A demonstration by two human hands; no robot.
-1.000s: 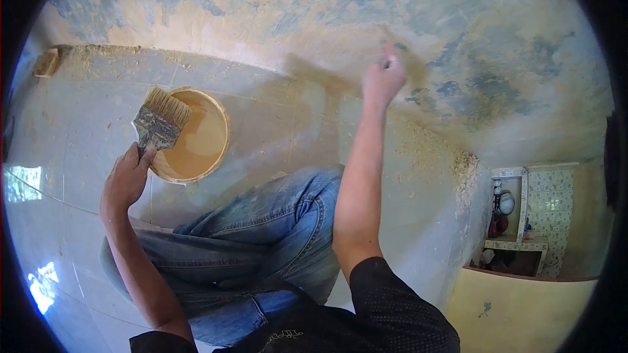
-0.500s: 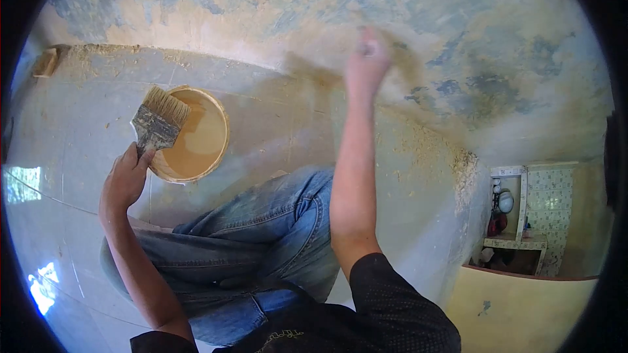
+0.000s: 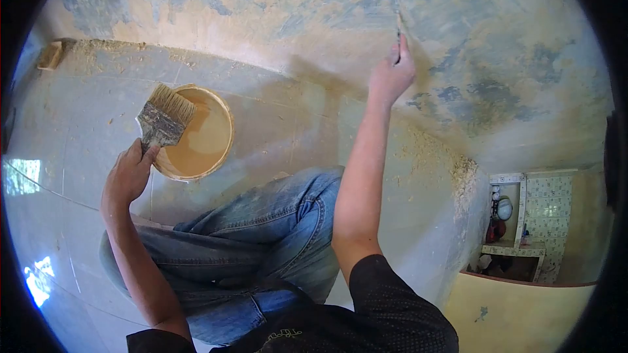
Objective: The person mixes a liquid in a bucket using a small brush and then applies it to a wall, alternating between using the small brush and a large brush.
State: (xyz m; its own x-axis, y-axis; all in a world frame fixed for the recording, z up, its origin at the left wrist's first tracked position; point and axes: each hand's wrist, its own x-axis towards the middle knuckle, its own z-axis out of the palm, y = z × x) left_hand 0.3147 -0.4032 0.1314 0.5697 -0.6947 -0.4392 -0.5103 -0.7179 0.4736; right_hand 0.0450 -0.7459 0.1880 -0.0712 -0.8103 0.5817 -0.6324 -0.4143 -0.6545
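1 small tan block lies far left on the tiled floor, close to the patchy wall. Next along, the left hand is closed around the handle of a broad brush, its pale bristles overlapping the view of a round bucket that holds tan liquid. Blue jeans fold below. Yellow-green script runs across the chest of a black shirt, but I can't make out the word. Further right, the right hand is closed on a thin tool pointed at the wall; whether its tip touches, I can't tell. Pale crumbs litter the wall's foot, and patterned tiles edge a shelf unit.
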